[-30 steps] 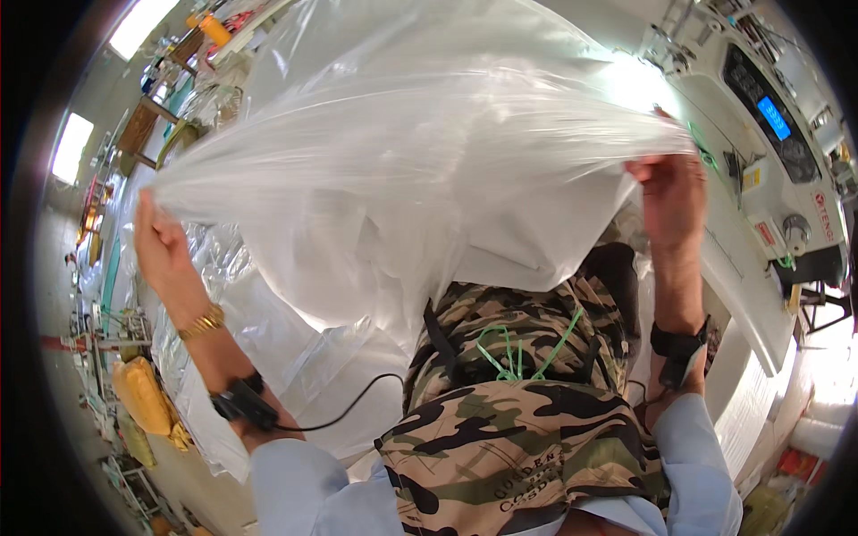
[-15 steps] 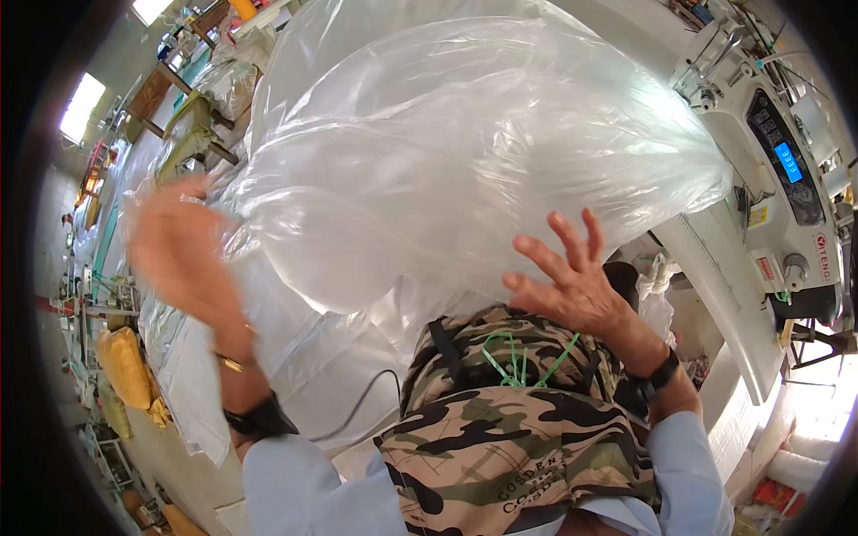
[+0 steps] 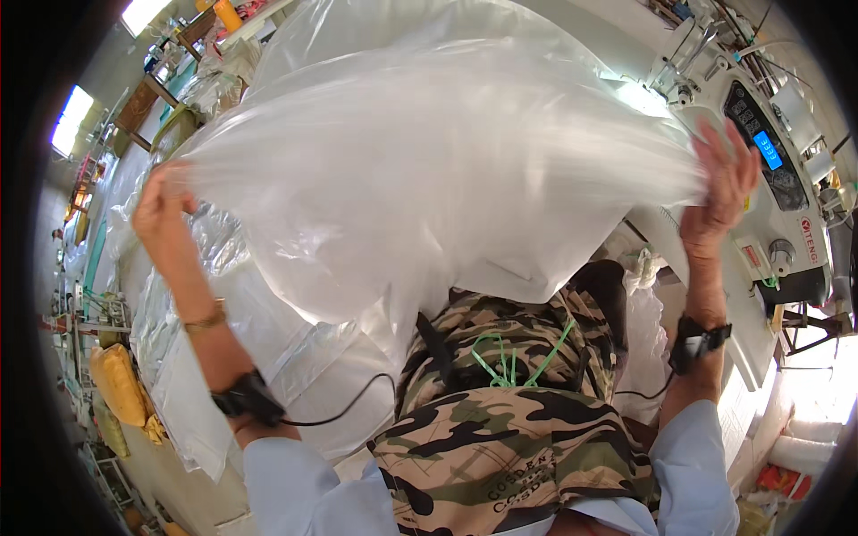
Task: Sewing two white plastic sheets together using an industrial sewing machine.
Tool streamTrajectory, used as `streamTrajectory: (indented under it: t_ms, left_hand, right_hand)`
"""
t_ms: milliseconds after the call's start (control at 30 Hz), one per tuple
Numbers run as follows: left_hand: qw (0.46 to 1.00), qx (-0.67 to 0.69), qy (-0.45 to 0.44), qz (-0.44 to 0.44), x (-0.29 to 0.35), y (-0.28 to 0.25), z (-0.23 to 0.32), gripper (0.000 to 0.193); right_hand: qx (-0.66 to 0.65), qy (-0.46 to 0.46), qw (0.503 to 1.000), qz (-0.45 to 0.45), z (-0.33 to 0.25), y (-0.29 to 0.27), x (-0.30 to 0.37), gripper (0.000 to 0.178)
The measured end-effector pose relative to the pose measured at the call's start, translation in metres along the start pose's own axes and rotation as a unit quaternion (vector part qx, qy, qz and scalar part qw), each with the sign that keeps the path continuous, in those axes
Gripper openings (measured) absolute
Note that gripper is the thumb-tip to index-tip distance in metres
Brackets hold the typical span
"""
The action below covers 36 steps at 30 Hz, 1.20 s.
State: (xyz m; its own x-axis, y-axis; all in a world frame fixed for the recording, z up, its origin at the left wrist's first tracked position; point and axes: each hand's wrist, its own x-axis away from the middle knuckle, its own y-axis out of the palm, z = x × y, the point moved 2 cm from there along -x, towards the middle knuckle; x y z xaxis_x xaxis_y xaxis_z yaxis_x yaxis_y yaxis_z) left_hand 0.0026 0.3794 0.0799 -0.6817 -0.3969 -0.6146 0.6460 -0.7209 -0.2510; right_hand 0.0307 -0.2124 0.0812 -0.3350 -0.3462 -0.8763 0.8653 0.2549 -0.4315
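Note:
A large sheet of clear plastic film [image 3: 429, 170] is stretched across in front of me, above my lap, blurred by motion in its middle. At its left end my left hand [image 3: 166, 198] pinches the gathered edge between thumb and fingers. My right hand [image 3: 720, 188] grips the opposite end beside the sewing machine [image 3: 778, 179], its fingers pointing up and slightly blurred. Creases run taut toward both hands. The film's lower edge hangs over the camouflage apron [image 3: 509, 429] that I wear, which has green ties.
The white sewing machine with a lit blue display stands at the right on a pale table [image 3: 751, 348]. More plastic film [image 3: 214, 375] lies at the left. Farther left are a yellow sack [image 3: 121, 384] and a wooden stool [image 3: 138, 112]. Black cables hang from my wrist bands.
Both hands have spread and taken hold of the plastic film's two ends. My right hand rose to the right from above my lap. The film is now stretched between them.

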Motion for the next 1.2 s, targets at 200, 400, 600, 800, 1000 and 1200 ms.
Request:
streamTrajectory:
  t_ms: [200, 400, 600, 800, 1000, 1200]
  left_hand:
    - [0.988, 0.086, -0.118, 0.039, -0.115, -0.168, -0.15, 0.01]
    - [0.952, -0.043, -0.212, 0.217, -0.151, -0.285, -0.17, 0.028]
    - [0.868, -0.467, -0.094, -0.138, -0.107, -0.2, -0.05, 0.063]
    - [0.871, -0.111, 0.157, -0.453, 0.056, -0.024, 0.089, 0.07]
    - [0.878, -0.365, 0.172, -0.257, 0.1, 0.069, 0.04, 0.061]
    - [0.965, -0.243, 0.058, -0.075, 0.024, -0.072, -0.077, 0.022]
  right_hand:
    - [0.104, 0.013, 0.993, -0.059, 0.073, -0.029, 0.019, 0.033]
    - [0.152, 0.031, 0.973, -0.17, 0.128, -0.03, 0.036, 0.037]
    - [-0.008, 0.11, 0.941, -0.32, 0.02, -0.118, -0.024, 0.059]
    - [-0.188, -0.24, 0.945, -0.119, -0.157, -0.045, -0.008, 0.096]
    - [-0.167, -0.167, 0.971, -0.044, -0.172, 0.051, -0.055, 0.046]
    - [-0.208, -0.011, 0.978, 0.025, -0.05, 0.057, -0.056, 0.017]
